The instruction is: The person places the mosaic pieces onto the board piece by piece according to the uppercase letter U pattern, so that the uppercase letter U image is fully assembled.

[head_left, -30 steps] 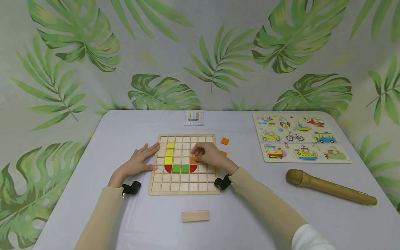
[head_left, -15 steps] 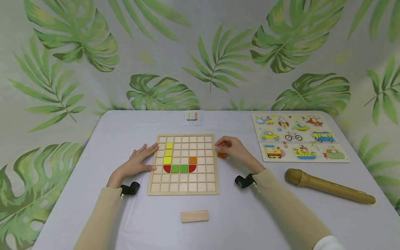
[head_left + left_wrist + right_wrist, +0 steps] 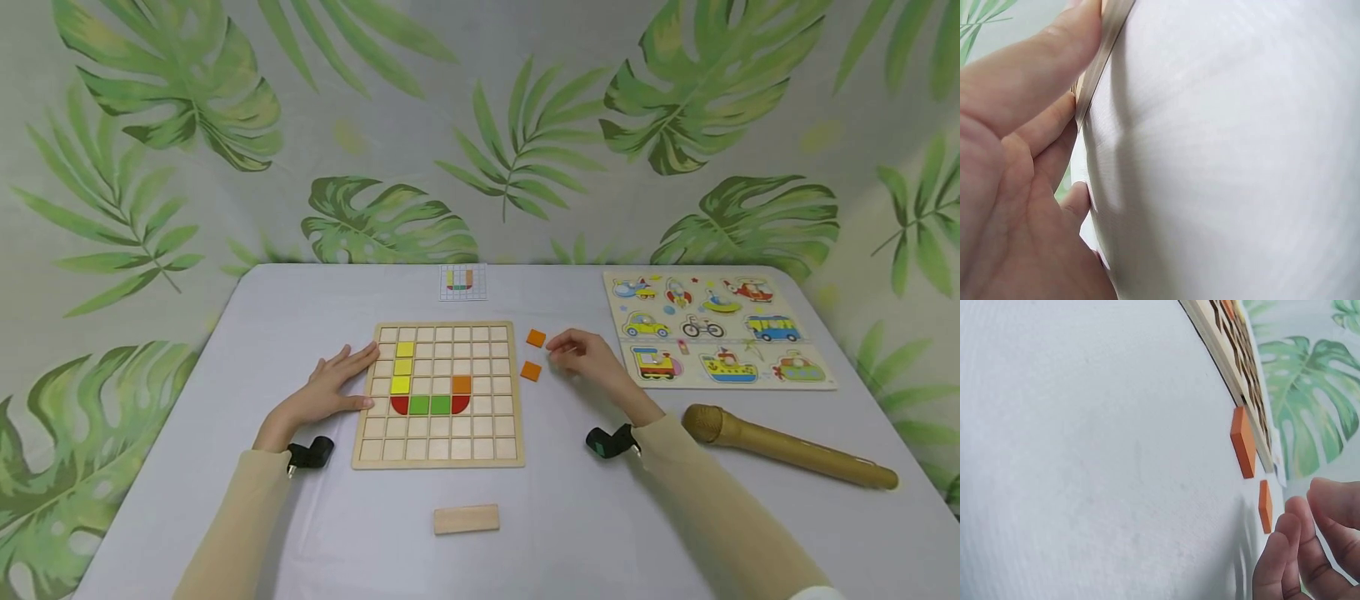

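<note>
A wooden grid board (image 3: 441, 450) lies mid-table, with a U of tiles set in its cells. Yellow tiles (image 3: 402, 367) form the left side, green tiles (image 3: 430, 405) and red rounded corner tiles (image 3: 460, 405) the bottom. One orange tile (image 3: 461, 385) sits above the right red corner. My left hand (image 3: 330, 390) rests at the board's left edge, fingers extended, thumb on the rim. Two loose orange squares (image 3: 530, 371) lie right of the board, seen edge-on in the right wrist view. Just right of them hovers my right hand (image 3: 592, 362), fingers loosely bent, holding nothing.
A small pattern card (image 3: 462, 283) with a coloured U lies behind the board. At the right are a vehicle puzzle (image 3: 720, 333) and a gold microphone (image 3: 787, 446). A plain wooden block (image 3: 466, 519) lies in front of the board.
My right hand has left the orange tile on the board, passed over the loose orange squares and drawn off to the right, uncovering both. The left hand stays at the board.
</note>
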Demonstrator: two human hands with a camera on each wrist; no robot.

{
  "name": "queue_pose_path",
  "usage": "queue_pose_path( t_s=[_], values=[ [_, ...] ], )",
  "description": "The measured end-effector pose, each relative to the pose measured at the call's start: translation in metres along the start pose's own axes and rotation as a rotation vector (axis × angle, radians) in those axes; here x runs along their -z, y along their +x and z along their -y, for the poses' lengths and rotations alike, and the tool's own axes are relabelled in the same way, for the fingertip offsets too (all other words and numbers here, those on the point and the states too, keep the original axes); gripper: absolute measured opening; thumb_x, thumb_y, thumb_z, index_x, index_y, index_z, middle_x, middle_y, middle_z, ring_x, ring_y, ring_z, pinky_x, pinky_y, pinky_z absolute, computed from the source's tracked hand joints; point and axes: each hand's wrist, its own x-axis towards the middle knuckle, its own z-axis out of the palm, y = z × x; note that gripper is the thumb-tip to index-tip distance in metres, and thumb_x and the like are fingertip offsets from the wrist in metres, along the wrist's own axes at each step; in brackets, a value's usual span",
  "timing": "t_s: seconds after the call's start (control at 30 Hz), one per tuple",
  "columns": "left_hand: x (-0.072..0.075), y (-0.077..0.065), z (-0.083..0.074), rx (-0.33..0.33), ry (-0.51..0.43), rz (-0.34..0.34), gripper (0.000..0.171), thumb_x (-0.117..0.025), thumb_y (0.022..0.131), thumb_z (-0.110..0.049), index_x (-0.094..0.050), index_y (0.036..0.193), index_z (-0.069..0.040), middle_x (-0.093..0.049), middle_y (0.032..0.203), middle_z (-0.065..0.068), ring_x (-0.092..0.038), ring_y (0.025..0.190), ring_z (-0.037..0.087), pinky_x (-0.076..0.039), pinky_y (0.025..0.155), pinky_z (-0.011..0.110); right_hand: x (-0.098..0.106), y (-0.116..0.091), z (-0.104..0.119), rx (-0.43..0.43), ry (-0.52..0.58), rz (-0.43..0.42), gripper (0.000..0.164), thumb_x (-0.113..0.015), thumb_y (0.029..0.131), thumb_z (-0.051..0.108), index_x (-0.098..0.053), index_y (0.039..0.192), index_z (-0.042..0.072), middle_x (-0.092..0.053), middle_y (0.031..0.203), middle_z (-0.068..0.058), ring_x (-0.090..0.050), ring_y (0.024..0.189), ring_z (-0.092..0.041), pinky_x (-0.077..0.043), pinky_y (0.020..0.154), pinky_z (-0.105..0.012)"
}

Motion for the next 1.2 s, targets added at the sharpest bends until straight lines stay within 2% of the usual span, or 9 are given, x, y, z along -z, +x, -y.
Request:
queue_pose_path(
  t_s=[0.17, 0.33, 0.47, 0.67, 0.8, 1.03, 1.2],
  values=[
    [0.0, 0.0, 0.001, -0.001, 0.003, 0.0, 0.083, -0.07, 0.087, -0.031, -0.025, 0.151, -0.004, -0.017, 0.157, 0.016, 0.001, 0.141, 0.046, 0.009, 0.104, 0.066, -0.009, 0.001, 0.001, 0.047, -0.05, 0.027, 0.019, -0.064, 0.087, -0.001, -0.063, 0.105, -0.007, -0.064, 0.095, -0.016, -0.058, 0.078, -0.022, -0.05, 0.065, -0.028],
    [0.0, 0.0, 0.002, -0.003, -0.002, 0.004, 0.083, -0.07, 0.087, -0.03, -0.025, 0.151, -0.004, -0.017, 0.157, 0.017, 0.002, 0.141, 0.046, 0.009, 0.104, 0.066, -0.02, 0.003, 0.008, 0.097, -0.177, 0.043, 0.021, -0.067, 0.082, -0.005, -0.065, 0.102, -0.003, -0.066, 0.098, -0.014, -0.059, 0.084, -0.024, -0.047, 0.072, -0.03],
    [0.0, 0.0, 0.002, -0.005, -0.004, 0.001, 0.083, -0.07, 0.087, -0.03, -0.025, 0.151, -0.004, -0.016, 0.157, 0.017, 0.003, 0.141, 0.046, 0.01, 0.104, 0.066, -0.027, 0.005, 0.011, 0.098, -0.258, 0.026, 0.022, -0.069, 0.079, -0.004, -0.066, 0.101, -0.002, -0.066, 0.097, -0.011, -0.056, 0.083, -0.023, -0.045, 0.072, -0.03],
    [-0.001, 0.001, 0.003, -0.009, 0.001, -0.001, 0.083, -0.07, 0.087, -0.031, -0.025, 0.151, -0.004, -0.017, 0.157, 0.016, 0.002, 0.141, 0.046, 0.009, 0.104, 0.066, -0.031, 0.008, 0.013, 0.082, -0.327, 0.019, 0.023, -0.072, 0.076, -0.007, -0.066, 0.097, -0.001, -0.06, 0.086, -0.007, -0.052, 0.078, -0.021, -0.043, 0.069, -0.03],
    [-0.001, 0.002, 0.004, -0.01, 0.004, 0.001, 0.083, -0.07, 0.087, -0.031, -0.024, 0.151, -0.004, -0.016, 0.157, 0.016, 0.003, 0.141, 0.045, 0.009, 0.104, 0.066, -0.032, 0.008, 0.015, 0.074, -0.325, 0.014, 0.024, -0.074, 0.074, -0.008, -0.066, 0.095, 0.001, -0.058, 0.084, -0.006, -0.051, 0.077, -0.021, -0.043, 0.069, -0.03],
    [-0.001, 0.002, 0.005, -0.004, 0.01, -0.001, 0.084, -0.07, 0.087, -0.032, -0.025, 0.151, -0.005, -0.017, 0.157, 0.015, 0.002, 0.141, 0.045, 0.009, 0.104, 0.066, -0.028, 0.008, 0.019, 0.119, -0.269, 0.071, 0.023, -0.063, 0.075, -0.016, -0.066, 0.093, 0.0, -0.06, 0.087, -0.01, -0.055, 0.081, -0.025, -0.047, 0.073, -0.033],
    [-0.001, 0.001, 0.004, -0.006, 0.008, 0.001, 0.084, -0.071, 0.086, -0.031, -0.025, 0.151, -0.004, -0.017, 0.157, 0.016, 0.002, 0.141, 0.045, 0.009, 0.104, 0.067, -0.028, 0.014, 0.025, 0.115, -0.208, 0.105, 0.02, -0.065, 0.079, -0.013, -0.067, 0.094, 0.0, -0.062, 0.087, -0.009, -0.055, 0.077, -0.022, -0.048, 0.064, -0.029]
  ],
)
